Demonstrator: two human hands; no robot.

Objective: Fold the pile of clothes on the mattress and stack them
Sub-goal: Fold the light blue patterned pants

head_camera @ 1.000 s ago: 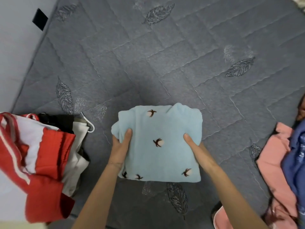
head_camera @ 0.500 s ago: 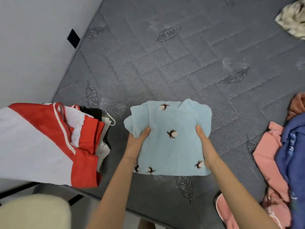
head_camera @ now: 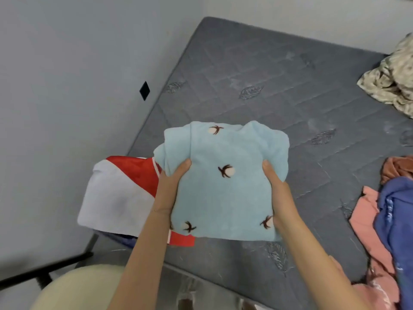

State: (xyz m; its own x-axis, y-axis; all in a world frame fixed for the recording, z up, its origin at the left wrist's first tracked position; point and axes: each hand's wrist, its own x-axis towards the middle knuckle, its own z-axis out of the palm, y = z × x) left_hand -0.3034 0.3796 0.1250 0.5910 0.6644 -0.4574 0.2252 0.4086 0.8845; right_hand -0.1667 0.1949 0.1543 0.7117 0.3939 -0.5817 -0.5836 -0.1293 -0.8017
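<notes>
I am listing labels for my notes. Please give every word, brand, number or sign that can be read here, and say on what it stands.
No text here can be read.
On the dark blue crumpled garment at the right: pale marks, perhaps letters, too blurred to read.
On the light blue folded fleece garment: only brown-and-white flower motifs, no letters.

Left hand [head_camera: 172,186]: thumb on top, grips blue cloth [head_camera: 223,198].
Right hand [head_camera: 276,189]: thumb on top, grips it too.
Arms: stretched forward.

Pale grey walls [head_camera: 67,63] flank a quilted grey mattress [head_camera: 268,97] (leaf motifs stitched in); a small black square [head_camera: 144,90] marks the left wall
</notes>
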